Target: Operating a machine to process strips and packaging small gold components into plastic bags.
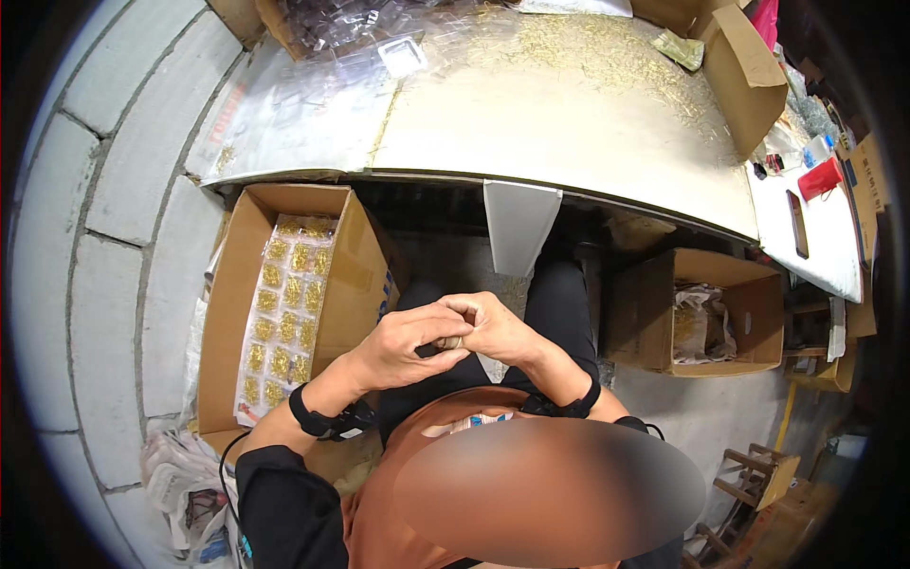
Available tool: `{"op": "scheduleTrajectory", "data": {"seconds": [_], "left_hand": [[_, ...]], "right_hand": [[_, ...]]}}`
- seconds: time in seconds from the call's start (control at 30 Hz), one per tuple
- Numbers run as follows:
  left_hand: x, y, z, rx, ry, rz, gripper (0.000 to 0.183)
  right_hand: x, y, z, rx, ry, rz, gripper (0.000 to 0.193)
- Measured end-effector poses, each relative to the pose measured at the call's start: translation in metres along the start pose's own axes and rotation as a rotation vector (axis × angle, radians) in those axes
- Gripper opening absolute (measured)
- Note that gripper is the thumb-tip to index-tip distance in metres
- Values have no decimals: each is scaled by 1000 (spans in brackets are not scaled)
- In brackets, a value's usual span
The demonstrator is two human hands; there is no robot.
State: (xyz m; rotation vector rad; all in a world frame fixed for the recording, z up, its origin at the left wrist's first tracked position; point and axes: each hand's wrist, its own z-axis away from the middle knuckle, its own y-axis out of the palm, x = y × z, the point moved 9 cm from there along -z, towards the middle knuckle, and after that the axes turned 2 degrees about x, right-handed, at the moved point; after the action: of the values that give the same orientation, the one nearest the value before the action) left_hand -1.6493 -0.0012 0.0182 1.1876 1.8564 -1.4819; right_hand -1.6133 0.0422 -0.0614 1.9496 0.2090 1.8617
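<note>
My left hand [409, 343] and my right hand [493, 327] meet in front of my chest, above my lap. Their fingers curl together around a small pale object [455, 341], too small to tell what it is. Which hand bears it I cannot tell; both touch it. Both wrists carry black bands. To the left of my left hand stands an open cardboard box [226, 313] holding a clear tray of small gold pieces [284, 318] in rows.
A silver-topped table [531, 104] strewn with tiny gold bits lies ahead, with a clear plastic tray [403, 55] on it. An open cardboard box [754, 313] with crumpled plastic stands on the floor at right. A white side table [834, 242] holds a red cup [820, 178]. A block wall is on the left.
</note>
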Motion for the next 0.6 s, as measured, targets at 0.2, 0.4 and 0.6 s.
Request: {"op": "scheduleTrajectory", "data": {"seconds": [0.2, 0.4, 0.6], "left_hand": [[13, -16, 5, -47, -149, 118, 25], [24, -10, 7, -5, -217, 233, 33], [23, -1, 4, -42, -157, 144, 34]], "right_hand": [[1, 1, 3, 74, 54, -233, 25], [-2, -11, 1, -24, -28, -20, 25], [6, -17, 4, -167, -131, 32, 26]]}}
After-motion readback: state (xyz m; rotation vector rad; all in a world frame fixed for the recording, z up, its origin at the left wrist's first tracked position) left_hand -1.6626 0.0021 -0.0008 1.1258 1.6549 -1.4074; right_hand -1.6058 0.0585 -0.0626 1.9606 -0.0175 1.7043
